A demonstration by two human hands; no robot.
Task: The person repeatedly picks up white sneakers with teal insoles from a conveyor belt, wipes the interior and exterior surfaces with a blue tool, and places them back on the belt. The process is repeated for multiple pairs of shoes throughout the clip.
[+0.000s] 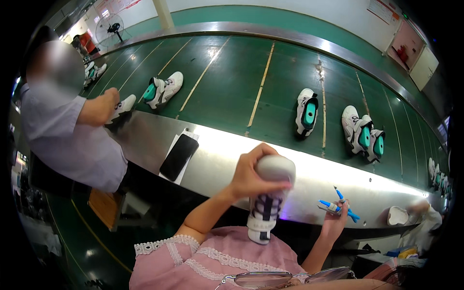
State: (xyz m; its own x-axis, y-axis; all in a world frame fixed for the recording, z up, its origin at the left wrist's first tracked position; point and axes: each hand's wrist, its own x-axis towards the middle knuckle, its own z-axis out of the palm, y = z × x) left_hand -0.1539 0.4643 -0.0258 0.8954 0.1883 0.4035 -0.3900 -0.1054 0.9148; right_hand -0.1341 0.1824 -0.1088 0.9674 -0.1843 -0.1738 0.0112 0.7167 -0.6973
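My left hand (251, 174) grips a white sneaker (268, 203) by its heel, holding it upright with the toe pointing down over my lap. The shoe has dark laces and dark trim. My right hand (334, 220) is raised to the right of the shoe and holds two blue pens (338, 205) with the tips pointing up and outward. Both forearms come up from my pink, lace-trimmed sleeves.
A green conveyor belt (232, 82) with a steel rim (217, 159) carries several white and teal sneakers (307, 112). A black phone (179, 156) lies on the rim. A person in a lilac shirt (67, 135) works at left, touching a shoe (123, 107). Another hand (418, 209) is at right.
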